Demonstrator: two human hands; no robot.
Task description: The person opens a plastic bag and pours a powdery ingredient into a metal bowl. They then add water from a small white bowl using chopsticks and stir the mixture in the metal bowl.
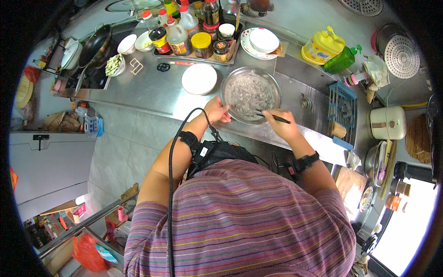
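Note:
A round stainless steel bowl (278, 87) stands at the counter's front edge, beside the sink. Inside it lies a greyish-white, lumpy, floury mixture (249, 92). My left hand (218, 111) grips the bowl's near-left rim, its fingers curled at the edge. In my right hand (284, 125), closed around it, is a dark-handled utensil (280, 119). Its tip dips into the mixture at the near-right side of the bowl; the tip's shape is too small to be sure of, though it looks fork-like. A white plate (199, 79) sits just left of the bowl.
Behind stands a tray of sauce bottles and jars (201, 44), with stacked plates (264, 40) to its right. The sink (295, 92) holds a blue rack (342, 111). Yellow and green detergent bottles (323, 46) stand behind it. A wok (95, 46) is far left.

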